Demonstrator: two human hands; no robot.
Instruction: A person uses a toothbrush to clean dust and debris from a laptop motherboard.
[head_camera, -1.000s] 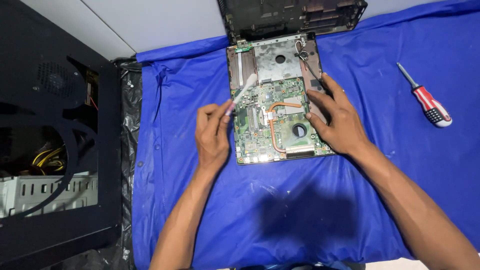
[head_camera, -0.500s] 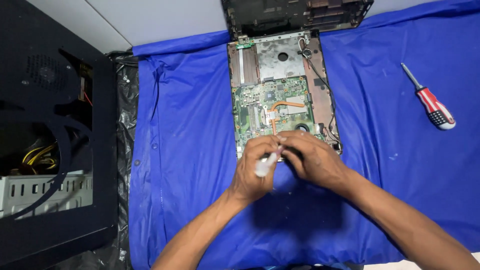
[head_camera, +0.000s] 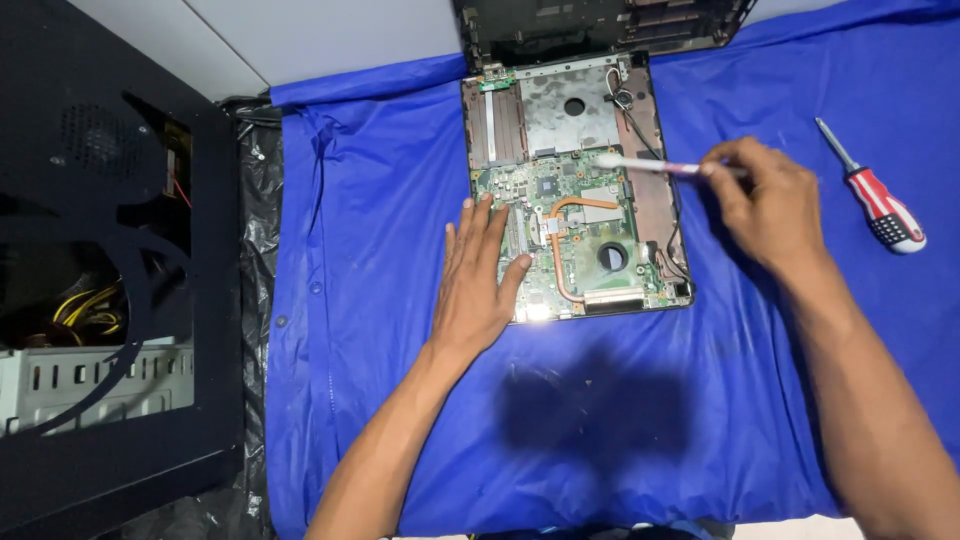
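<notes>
Blue plastic sheeting (head_camera: 380, 250) covers the work surface, and on it, toward the far edge, lies an opened laptop base with its green circuit board, copper heat pipe and round fan opening exposed (head_camera: 575, 215). The laptop's dark lid or shell (head_camera: 600, 25) stands past the far edge of the sheeting.

The left hand (head_camera: 480, 275) lies flat with fingers spread, palm down on the near-left corner of the base, grasping nothing and seemingly steadying it. The right hand (head_camera: 765, 205) pinches the handle of a slim white brush-like tool with a pale tip (head_camera: 640, 164); the tip rests on the board near its far-right part, beside a bundle of black wires.

Judging by how things lie, the disassembly is already done: the cover is off and the board is bare. The work on the board itself looks to be under way, with the tool at the far part and the fan area and near edge apparently not reached yet. How clean the board is cannot be told.

A red-and-white-handled screwdriver (head_camera: 875, 195) lies unused near the right edge, well apart from the laptop. A black open computer case with yellow cables inside (head_camera: 110, 290) stands off the left edge.
</notes>
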